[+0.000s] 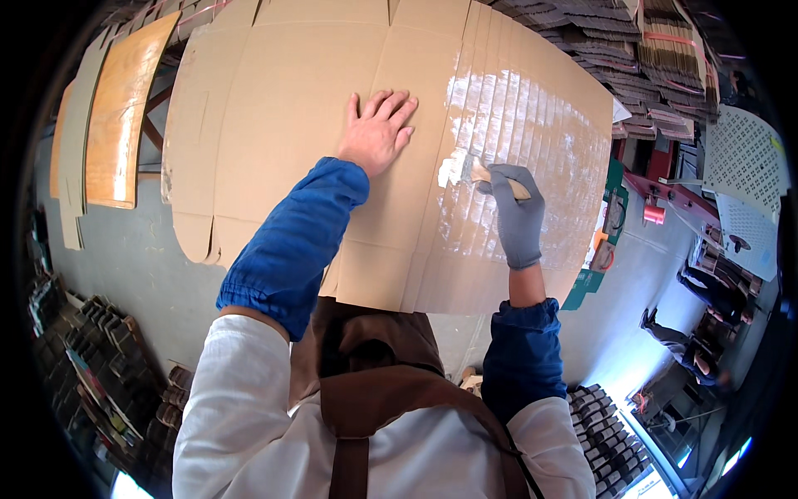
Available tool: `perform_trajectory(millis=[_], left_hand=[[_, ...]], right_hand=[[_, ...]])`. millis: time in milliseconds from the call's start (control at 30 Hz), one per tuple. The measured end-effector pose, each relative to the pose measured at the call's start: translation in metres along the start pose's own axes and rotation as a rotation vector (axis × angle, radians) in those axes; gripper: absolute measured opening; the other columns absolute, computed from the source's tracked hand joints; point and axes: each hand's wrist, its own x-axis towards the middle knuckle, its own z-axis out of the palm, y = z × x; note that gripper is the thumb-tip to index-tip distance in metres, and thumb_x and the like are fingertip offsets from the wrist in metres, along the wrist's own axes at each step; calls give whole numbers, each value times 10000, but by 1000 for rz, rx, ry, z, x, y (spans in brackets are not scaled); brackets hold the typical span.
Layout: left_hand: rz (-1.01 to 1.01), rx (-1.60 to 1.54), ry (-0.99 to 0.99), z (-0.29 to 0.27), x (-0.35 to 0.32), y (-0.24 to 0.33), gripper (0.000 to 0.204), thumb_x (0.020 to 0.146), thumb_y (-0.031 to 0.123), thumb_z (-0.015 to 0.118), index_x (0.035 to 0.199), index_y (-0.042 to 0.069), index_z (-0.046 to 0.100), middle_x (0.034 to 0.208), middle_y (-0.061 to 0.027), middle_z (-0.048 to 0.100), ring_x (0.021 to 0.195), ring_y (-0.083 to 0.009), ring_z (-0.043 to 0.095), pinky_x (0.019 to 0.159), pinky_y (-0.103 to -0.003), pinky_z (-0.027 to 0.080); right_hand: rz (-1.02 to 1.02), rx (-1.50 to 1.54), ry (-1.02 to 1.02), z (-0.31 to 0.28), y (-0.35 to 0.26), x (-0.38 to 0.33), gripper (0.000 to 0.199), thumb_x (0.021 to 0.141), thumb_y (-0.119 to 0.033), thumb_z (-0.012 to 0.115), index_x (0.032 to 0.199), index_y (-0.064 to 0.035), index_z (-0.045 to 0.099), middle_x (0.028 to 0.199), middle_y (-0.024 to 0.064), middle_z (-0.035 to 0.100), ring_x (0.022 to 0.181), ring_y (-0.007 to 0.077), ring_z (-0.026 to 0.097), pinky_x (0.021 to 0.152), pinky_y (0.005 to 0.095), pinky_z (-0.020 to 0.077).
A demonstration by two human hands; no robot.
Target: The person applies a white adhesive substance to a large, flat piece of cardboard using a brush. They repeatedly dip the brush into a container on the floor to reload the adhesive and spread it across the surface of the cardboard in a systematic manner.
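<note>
Large flat brown cardboard sheets [303, 100] lie in front of me, their right-hand edges fanned out in narrow overlapping strips. White paste [519, 104] covers much of these strips, thickest near the brush. My left hand [376, 135], bare, rests flat on the cardboard left of the strips, fingers spread. In a grey glove, my right hand [519, 218] is closed around the wooden handle of a flat brush [480, 171]. The brush's bristle end touches the pasted strips at their left side, pointing left.
Wooden boards [125, 108] lean at the left. Bundled cardboard stacks [665, 62] stand at the far right, near a perforated light panel [746, 154]. A green box [613, 208] sits beside the sheets' right edge. Other people [690, 349] are farther right. Dark stacks [108, 349] fill the lower left.
</note>
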Motion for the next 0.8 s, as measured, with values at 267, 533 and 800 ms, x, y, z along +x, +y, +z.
perform_trajectory(millis=[267, 533, 800], left_hand=[[-7, 5, -20, 0, 1, 0, 503, 1003, 369, 475, 1480, 220, 418, 1518, 7, 389, 1425, -232, 306, 1146, -636, 189], [-7, 4, -18, -2, 1, 2, 500, 1000, 367, 484, 1475, 219, 427, 1519, 12, 388, 1418, -230, 314, 1146, -631, 199], [-8, 29, -45, -1, 1, 1, 500, 1022, 393, 428, 1489, 217, 399, 1527, 23, 366, 1426, -211, 294, 1148, -634, 205]], right_hand=[[4, 7, 32, 4, 9, 16, 92, 936, -59, 632, 980, 19, 656, 926, 43, 641, 810, 98, 634, 732, 245, 525], [6, -42, 50, 13, 6, 35, 97, 941, -75, 633, 978, 13, 651, 896, 52, 660, 807, 115, 666, 735, 250, 542], [-24, -43, 16, 16, 13, 51, 92, 940, -73, 630, 976, 9, 650, 912, 52, 668, 801, 112, 658, 728, 252, 539]])
